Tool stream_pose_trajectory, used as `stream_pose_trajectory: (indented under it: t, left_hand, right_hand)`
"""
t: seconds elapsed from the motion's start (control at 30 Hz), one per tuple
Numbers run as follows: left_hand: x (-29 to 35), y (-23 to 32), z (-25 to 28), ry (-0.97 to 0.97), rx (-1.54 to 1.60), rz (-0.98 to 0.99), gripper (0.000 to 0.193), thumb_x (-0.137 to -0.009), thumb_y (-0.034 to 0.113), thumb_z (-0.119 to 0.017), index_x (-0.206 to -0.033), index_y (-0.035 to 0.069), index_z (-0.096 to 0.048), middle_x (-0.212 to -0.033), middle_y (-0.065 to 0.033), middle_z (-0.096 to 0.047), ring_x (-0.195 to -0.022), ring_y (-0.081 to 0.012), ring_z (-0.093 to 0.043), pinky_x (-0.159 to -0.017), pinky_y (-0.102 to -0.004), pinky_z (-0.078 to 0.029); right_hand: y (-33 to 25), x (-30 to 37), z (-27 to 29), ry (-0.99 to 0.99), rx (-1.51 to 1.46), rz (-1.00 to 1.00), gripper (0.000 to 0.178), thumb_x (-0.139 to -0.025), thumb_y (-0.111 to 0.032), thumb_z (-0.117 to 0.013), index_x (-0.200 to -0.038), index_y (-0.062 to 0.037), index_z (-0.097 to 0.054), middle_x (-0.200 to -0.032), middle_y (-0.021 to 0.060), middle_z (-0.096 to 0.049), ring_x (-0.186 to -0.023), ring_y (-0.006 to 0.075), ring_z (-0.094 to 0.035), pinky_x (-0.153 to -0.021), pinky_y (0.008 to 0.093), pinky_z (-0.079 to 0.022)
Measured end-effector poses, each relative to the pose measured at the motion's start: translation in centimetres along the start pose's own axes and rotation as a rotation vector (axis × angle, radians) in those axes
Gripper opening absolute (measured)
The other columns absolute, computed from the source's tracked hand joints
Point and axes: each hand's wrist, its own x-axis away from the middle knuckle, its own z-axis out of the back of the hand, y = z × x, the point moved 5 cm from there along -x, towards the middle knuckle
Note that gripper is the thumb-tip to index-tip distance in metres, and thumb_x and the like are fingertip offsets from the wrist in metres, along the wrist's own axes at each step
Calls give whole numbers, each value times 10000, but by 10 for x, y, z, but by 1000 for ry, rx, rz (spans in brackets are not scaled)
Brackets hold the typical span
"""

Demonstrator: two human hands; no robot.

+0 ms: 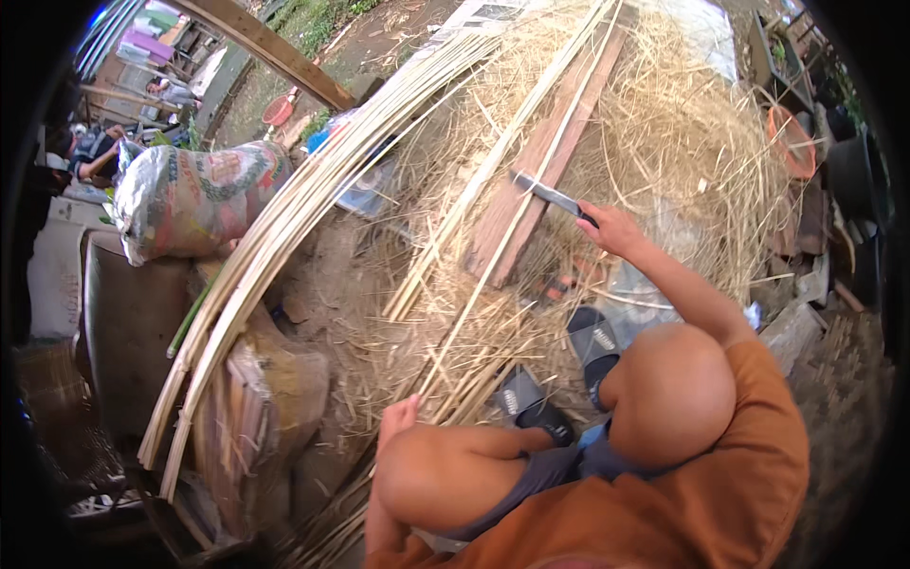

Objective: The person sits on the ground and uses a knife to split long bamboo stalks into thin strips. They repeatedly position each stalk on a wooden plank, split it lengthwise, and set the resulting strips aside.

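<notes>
My right hand (609, 230) is closed round the dark handle of a knife (555, 197). Its blade lies across a thin pale bamboo-like strip (471, 305), on top of a reddish-brown wooden board (489, 230). The strip runs lengthwise over the board and down toward my left knee. Beside that knee, my left hand (399, 415) has its fingers closed at the strip's near end; part of the hand is hidden by the knee. Several more pale strips (438, 245) lie along the board's left side.
A long bundle of strips (289, 204) slants across the left, near a stuffed patterned sack (207, 194). Curly shavings (678, 123) cover the ground around the board. An orange basket (791, 142) and dark containers (848, 175) stand at the right. A wooden beam (270, 52) crosses the upper left.
</notes>
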Motion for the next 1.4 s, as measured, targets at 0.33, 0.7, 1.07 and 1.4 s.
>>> stream_pose_trajectory:
  t: [0.33, 0.7, 1.07, 1.4]
  left_hand:
    - [19, -28, 18, -100, 59, 196, 429, -941, 332, -494, -711, -30, -504, -580, -98, -429, -570, -148, -382, -544, -349, -362]
    - [-69, 76, -58, 111, -493, -167, 394, -968, 352, -390, -801, 29, -542, -728, -270, -592, -726, -474, -578, -650, -553, -441]
    - [-104, 87, -60, -49, -156, -171, 470, -984, 354, -364, -786, -23, -564, -739, -273, -578, -709, -462, -543, -655, -526, -410]
    - [-99, 89, -72, 47, -285, -239, 431, -980, 342, -367, -852, 14, -614, -791, -271, -600, -773, -464, -568, -694, -537, -427]
  right_hand:
    - [119, -29, 70, 364, -214, -575, 393, -948, -393, -434, -1068, -56, -597, -947, 208, -653, -911, 389, -619, -766, 496, -477]
    - [-24, 38, -57, -25, 179, 380, 384, -918, -433, -467, -1116, -121, -573, -896, 160, -645, -864, 321, -645, -823, 476, -488]
    - [-80, 54, -25, -52, 17, 296, 385, -919, -423, -488, -1172, -142, -562, -940, 161, -650, -841, 340, -653, -817, 476, -506]
    - [-65, 61, -18, 10, 27, 322, 438, -898, -433, -524, -1240, -160, -546, -812, 160, -651, -755, 348, -648, -778, 454, -504]
